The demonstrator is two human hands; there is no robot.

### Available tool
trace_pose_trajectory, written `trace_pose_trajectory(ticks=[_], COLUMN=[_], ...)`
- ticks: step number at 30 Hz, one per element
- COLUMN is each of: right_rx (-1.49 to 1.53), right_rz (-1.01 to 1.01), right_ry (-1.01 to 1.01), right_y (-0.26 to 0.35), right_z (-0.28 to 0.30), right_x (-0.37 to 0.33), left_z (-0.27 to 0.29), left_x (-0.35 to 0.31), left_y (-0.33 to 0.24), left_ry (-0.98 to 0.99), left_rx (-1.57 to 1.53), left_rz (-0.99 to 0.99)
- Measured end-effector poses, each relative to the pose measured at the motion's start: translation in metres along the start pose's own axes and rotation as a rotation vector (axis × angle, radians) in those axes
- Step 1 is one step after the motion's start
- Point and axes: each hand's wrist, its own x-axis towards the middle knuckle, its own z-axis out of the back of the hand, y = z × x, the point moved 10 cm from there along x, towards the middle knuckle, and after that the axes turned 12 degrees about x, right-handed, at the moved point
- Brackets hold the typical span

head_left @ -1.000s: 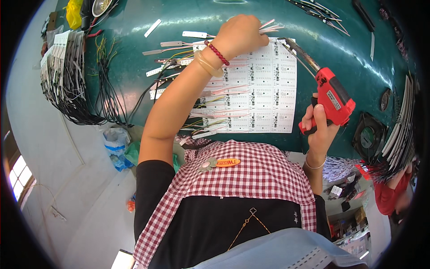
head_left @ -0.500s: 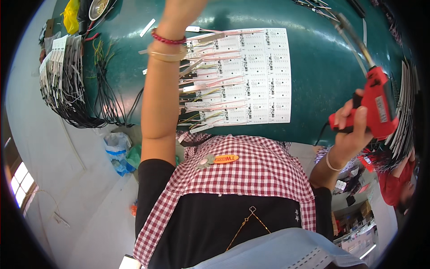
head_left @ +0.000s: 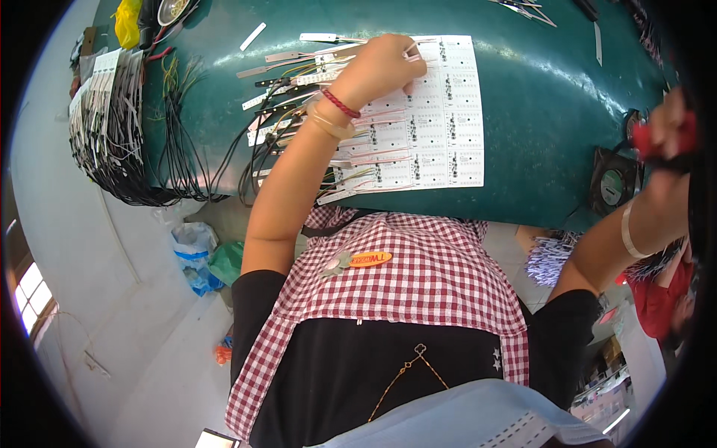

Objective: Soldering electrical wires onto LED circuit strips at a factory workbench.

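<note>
Head view: the white board sheet [head_left: 464, 112] lies toward the worktop's [head_left: 541, 119] near edge; over its far edge, the left hand's [head_left: 390, 66] fingers pinch pale wires [head_left: 411, 50] — apparently positioning them, so the next move calls for steady ends. Toward the worktop's right edge, the blurred right hand [head_left: 667, 128] clasps a red tool [head_left: 688, 134].
</note>
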Motion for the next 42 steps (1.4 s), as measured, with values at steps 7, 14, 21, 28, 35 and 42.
trace_pose_trajectory(ticks=[7,14,21,28,35,42], right_rx=[-0.055,-0.003,-0.081,-0.203,-0.149,-0.122], right_rz=[-0.392,-0.485,-0.517,-0.531,-0.568,-0.537], right_ry=[-0.232,-0.238,-0.259,-0.191,-0.220,-0.273], right_y=[-0.129,-0.169,-0.172,-0.174,-0.178,-0.171], right_z=[0.022,0.018,0.016,0.012,0.017,0.014], right_x=[-0.135,-0.157,-0.149,-0.148,-0.153,-0.150], left_z=[-0.002,0.001,0.001,0.001,0.004,0.005], left_x=[0.009,0.011,0.009,0.008,0.006,0.006], left_y=[-0.009,-0.014,-0.012,-0.009,-0.012,-0.012], left_ry=[-0.164,-0.172,-0.216,-0.209,-0.271,-0.270], left_rx=[0.199,0.296,0.284,0.320,0.299,0.301], left_rz=[-0.089,-0.059,-0.043,0.007,-0.027,-0.020])
